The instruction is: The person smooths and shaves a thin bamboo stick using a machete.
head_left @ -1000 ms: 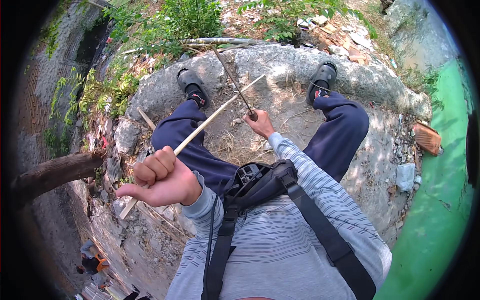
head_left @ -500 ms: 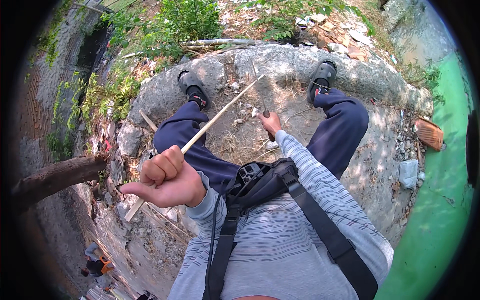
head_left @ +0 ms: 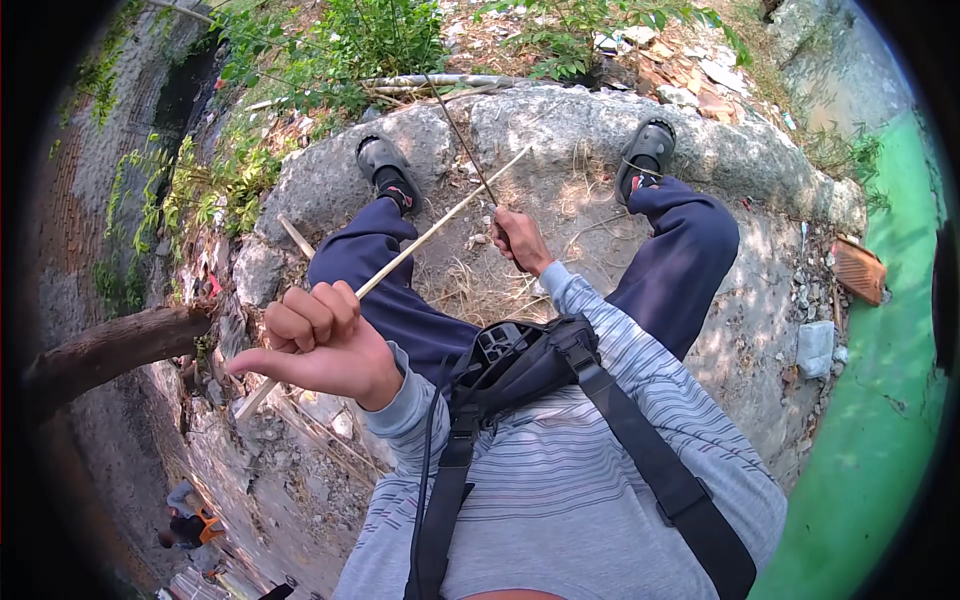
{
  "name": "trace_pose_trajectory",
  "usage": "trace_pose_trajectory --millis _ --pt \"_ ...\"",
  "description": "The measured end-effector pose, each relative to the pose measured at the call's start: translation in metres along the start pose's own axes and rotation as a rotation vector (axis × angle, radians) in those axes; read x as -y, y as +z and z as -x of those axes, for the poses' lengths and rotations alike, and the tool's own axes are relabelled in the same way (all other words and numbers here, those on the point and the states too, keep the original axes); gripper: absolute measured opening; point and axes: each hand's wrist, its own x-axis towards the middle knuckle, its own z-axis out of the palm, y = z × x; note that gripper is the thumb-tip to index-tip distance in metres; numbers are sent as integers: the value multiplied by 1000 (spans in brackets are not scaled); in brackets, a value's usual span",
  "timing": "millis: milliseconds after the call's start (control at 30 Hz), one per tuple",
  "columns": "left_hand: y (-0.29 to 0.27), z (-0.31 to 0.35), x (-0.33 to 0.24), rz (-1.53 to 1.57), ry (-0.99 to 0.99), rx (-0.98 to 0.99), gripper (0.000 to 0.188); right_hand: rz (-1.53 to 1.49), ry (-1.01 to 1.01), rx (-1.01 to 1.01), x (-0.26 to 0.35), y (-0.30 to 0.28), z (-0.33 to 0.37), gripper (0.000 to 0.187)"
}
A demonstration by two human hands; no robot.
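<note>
My left hand [head_left: 325, 345] is closed round a pale split-wood stick [head_left: 435, 230], its thumb pointing out to the left. The stick slants from below that hand, over my left leg, to a far tip between my feet. My right hand [head_left: 520, 240] grips the handle of a long, narrow, dark-bladed knife [head_left: 462, 138], seen nearly edge-on. Its blade points up and away and crosses the stick near the far end; I cannot tell whether they touch. Thin pale shavings [head_left: 465, 290] lie on the ground between my legs.
A rough stone ledge [head_left: 560, 120] curves under my shoes. Beyond it stand leafy plants [head_left: 370, 50] and rubble. A dark log [head_left: 120, 350] lies at the left. A brown plastic basket [head_left: 858, 270] rests by a green surface [head_left: 880, 420]. Another person [head_left: 190, 525] is far off, lower left.
My right hand has moved slightly left and nearer to me. The knife blade has swung up and left, and now crosses the stick. My left hand has shifted slightly left with the stick.
</note>
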Motion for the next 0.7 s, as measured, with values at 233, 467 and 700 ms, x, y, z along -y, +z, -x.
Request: trace_pose_trajectory --millis 233,467,700 --pt "-14 -3 4 63 -5 79 74 324 -102 74 8 7 20 57" --pt "-6 -2 6 32 33 61 74 369 -141 150 13 11 18 60" --pt "-15 -12 6 -8 51 -27 73 433 -52 92 -12 9 1 70"
